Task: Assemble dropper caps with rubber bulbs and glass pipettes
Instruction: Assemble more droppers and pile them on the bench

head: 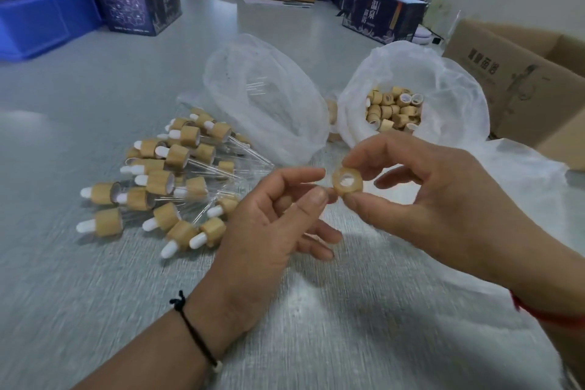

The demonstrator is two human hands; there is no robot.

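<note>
We find the right hand [443,199] pinching a cap [347,181], open end toward us for insertion; left hand [278,215] pinches, we judge, a barely visible pipette. Finished droppers [164,180] lie piled aside.

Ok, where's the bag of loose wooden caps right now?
In the head view, the bag of loose caps sits on the table's right side, just beyond the right hand, between the pipette bag and a cardboard box.

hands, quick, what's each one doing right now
Left hand: fingers curled, thumb and forefinger pinched; anything held cannot be told.
Right hand: pinching a round bamboo-coloured dropper cap.
</note>
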